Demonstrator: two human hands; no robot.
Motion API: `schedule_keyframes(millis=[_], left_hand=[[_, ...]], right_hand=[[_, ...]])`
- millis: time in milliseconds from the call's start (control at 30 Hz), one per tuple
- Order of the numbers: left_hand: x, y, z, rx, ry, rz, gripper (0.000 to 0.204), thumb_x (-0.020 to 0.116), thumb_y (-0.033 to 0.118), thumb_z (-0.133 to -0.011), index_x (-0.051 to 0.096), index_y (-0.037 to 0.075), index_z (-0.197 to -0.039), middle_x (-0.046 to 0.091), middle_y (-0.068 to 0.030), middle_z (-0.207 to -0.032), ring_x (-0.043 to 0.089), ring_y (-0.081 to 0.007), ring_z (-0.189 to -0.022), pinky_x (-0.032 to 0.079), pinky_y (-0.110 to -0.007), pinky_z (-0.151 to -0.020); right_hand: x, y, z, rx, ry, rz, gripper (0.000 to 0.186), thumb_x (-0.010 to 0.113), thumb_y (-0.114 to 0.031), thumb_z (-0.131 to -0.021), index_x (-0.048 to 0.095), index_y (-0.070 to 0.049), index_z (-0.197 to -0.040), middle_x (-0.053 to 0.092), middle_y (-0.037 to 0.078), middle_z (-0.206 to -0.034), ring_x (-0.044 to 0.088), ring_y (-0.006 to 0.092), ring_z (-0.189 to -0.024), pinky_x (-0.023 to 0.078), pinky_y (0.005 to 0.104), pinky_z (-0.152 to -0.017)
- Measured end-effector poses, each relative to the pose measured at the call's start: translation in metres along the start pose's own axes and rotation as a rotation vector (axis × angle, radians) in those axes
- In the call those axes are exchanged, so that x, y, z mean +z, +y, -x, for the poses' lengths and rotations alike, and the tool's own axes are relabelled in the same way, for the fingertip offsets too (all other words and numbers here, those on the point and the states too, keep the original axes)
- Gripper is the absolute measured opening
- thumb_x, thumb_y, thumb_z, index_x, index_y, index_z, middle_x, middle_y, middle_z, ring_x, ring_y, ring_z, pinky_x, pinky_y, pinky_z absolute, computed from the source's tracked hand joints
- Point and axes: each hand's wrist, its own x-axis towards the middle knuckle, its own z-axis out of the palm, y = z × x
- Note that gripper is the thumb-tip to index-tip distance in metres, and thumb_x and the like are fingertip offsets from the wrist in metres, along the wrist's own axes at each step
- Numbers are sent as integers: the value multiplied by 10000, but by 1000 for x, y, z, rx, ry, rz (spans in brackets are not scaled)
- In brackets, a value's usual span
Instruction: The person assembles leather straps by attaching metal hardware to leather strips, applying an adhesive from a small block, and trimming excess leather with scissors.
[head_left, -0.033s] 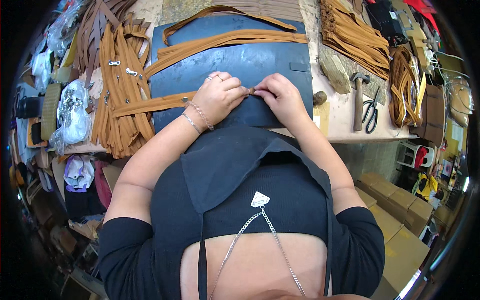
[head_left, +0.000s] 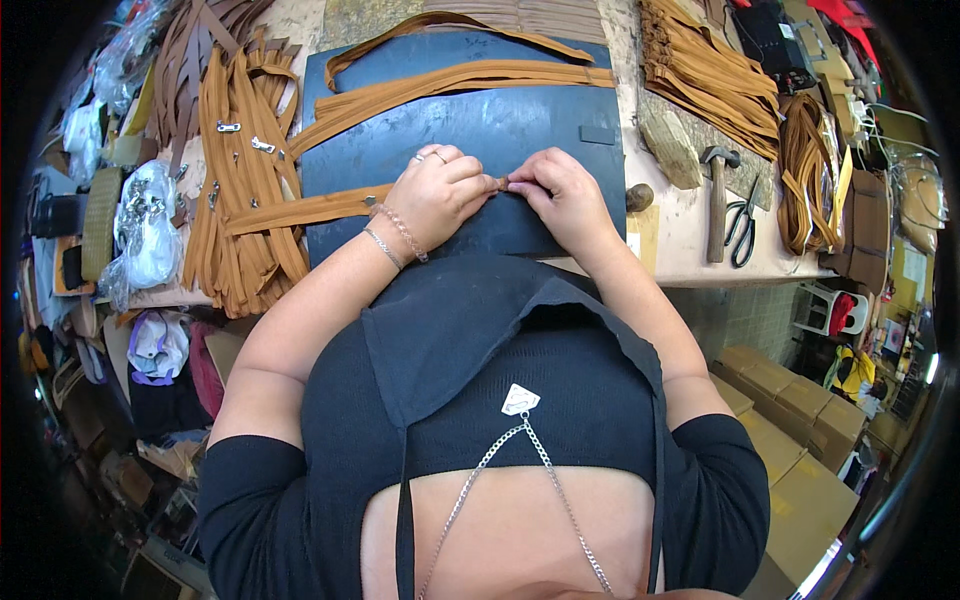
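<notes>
A tan-brown zipper (head_left: pixel 310 208) runs across the dark board (head_left: pixel 390 130) from the left, with a metal slider near my left wrist. My left hand (head_left: pixel 440 188) is closed around it, fingers curled over the tape. Its end sticks out between the two hands, where my right hand (head_left: pixel 567 195) pinches it between thumb and fingers. Just what the fingertips do there is too small to tell. More zipper lengths (head_left: pixel 470 73) lie across the far part of the board.
At left lies a heap of zippers (head_left: pixel 245 180) with metal sliders, beside a clear bag of metal parts (head_left: pixel 150 215). On the right are a hammer (head_left: pixel 718 200), scissors (head_left: pixel 742 230), a stone-like block (head_left: pixel 670 147) and zipper bundles (head_left: pixel 710 75). Cardboard boxes (head_left: pixel 800 400) stand below, right.
</notes>
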Motion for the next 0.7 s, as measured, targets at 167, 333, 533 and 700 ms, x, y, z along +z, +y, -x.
schedule_keyframes(millis=[167,333,533,700], left_hand=[[-1,1,0,-15,24,36,174,757,139,-765,723,117,-935,624,-10,-869,594,-202,-853,459,-349,-831],[-1,0,-1,-19,2,43,182,754,135,-766,722,123,-945,615,-6,-864,589,-197,-846,456,-350,-830],[-2,0,-1,-18,20,52,186,755,134,-760,721,123,-943,610,-1,-860,584,-196,-841,454,-347,-830],[-1,-1,-1,-26,-1,48,180,755,136,-763,720,119,-939,612,-6,-864,585,-198,-852,456,-349,-832]], right_hand=[[3,2,0,-23,-4,14,83,730,-48,-767,689,-34,-837,640,100,-847,621,300,-863,503,394,-787],[4,5,1,-50,10,44,78,730,-60,-775,683,-31,-829,649,99,-866,625,300,-873,506,392,-797],[6,3,-1,-65,10,91,74,725,-65,-777,681,-32,-827,650,101,-882,627,300,-880,511,395,-800],[5,-2,-2,-44,-12,112,77,724,-74,-772,689,-36,-829,643,94,-886,618,302,-879,510,398,-801]])
